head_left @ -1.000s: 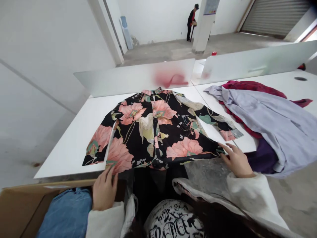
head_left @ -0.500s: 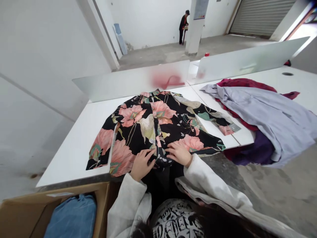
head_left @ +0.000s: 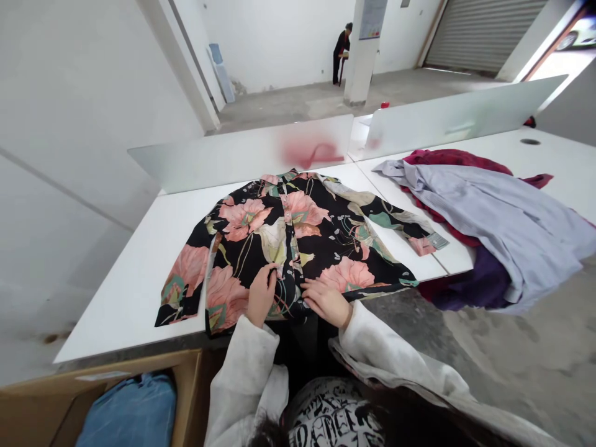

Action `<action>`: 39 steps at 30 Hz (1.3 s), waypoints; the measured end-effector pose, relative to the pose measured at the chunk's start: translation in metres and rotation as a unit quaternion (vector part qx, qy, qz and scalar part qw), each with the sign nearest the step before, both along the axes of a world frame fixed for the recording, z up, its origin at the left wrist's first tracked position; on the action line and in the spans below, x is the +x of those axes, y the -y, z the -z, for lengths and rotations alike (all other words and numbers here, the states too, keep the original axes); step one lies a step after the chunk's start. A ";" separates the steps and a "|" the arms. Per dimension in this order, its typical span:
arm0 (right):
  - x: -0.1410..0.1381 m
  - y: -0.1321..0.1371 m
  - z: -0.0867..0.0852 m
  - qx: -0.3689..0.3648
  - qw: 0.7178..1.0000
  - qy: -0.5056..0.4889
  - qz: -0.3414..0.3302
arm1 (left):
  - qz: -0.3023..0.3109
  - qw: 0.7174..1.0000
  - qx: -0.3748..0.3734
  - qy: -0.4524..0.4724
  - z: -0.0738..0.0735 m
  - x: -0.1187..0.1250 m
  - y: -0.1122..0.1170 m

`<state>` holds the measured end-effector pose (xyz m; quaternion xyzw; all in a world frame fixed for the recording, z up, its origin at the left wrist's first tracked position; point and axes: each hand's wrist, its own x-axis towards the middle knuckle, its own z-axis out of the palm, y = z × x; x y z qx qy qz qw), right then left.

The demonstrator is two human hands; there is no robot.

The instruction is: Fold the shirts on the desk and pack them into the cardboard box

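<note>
Left grip (head_left: 261, 297) at floral shirt's (head_left: 246, 248) lower front, we can't quite tell if pinching; right grip (head_left: 326, 303) near it, fingers loosely spread on the shirt. We see shirt front-up on white surface (head_left: 121, 298), pale lilac garment (head_left: 503, 217) beyond its right sleeve.

Close together, not touching

The left hand (head_left: 261, 298) sits at 7 o'clock in view, fingers bent and aimed toward 1. The right hand (head_left: 328, 302) lies at 5 o'clock, back upward, fingers toward 10. The left forearm (head_left: 244, 366) points toward 1, the right forearm (head_left: 395, 344) toward 10. Whether the fingertips pinch cannot be told.
</note>
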<state>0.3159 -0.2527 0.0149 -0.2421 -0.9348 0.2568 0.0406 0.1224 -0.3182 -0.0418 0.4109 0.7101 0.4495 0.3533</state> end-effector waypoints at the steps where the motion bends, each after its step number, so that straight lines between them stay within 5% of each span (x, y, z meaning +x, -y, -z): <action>1: 0.003 0.004 0.006 0.009 1.000 0.012 -0.017 | 0.004 1.000 0.003 -0.002 -0.002 -0.003 0.000; 6: 0.008 0.013 0.022 0.010 0.999 0.043 -0.022 | -0.090 0.996 -0.005 0.023 -0.021 -0.005 0.001; 8: 0.006 0.013 0.024 0.006 0.999 0.042 -0.020 | -0.083 0.997 -0.006 0.004 -0.031 0.000 0.003; 11: 0.004 0.013 0.026 0.010 0.999 0.027 -0.021 | 0.075 0.993 0.030 -0.081 -0.038 0.011 0.016; 14: 0.003 0.015 0.022 0.004 1.000 0.006 0.008 | 0.237 0.953 0.063 -0.179 -0.034 0.020 0.039; 17: -0.001 0.014 0.011 -0.009 0.996 0.013 0.083 | 0.278 0.932 0.053 -0.228 -0.032 0.023 0.061; 20: -0.006 0.010 0.003 -0.001 0.997 0.039 0.066 | 0.281 0.932 0.047 -0.224 -0.036 0.017 0.076; 23: -0.009 0.009 0.002 0.011 0.998 0.036 0.051 | 0.252 0.941 0.035 -0.225 -0.036 -0.001 0.089; 27: -0.004 0.011 0.000 0.012 0.997 -0.008 0.081 | 0.149 0.939 -0.047 -0.305 -0.015 -0.039 0.124; 31: 0.034 0.000 -0.018 0.026 0.995 -0.027 0.087 | 0.111 0.919 -0.106 -0.363 0.004 -0.066 0.165; 33: 0.073 -0.014 -0.031 0.083 0.979 -0.010 0.184 | 0.095 0.933 -0.101 -0.332 0.006 -0.070 0.178; 36: 0.143 -0.036 -0.050 0.221 0.900 0.052 0.373 | -0.003 0.951 -0.130 -0.281 0.004 -0.065 0.182; 39: 0.193 -0.046 -0.062 0.219 0.846 0.094 0.477 | -0.113 0.931 -0.197 -0.286 0.000 -0.057 0.172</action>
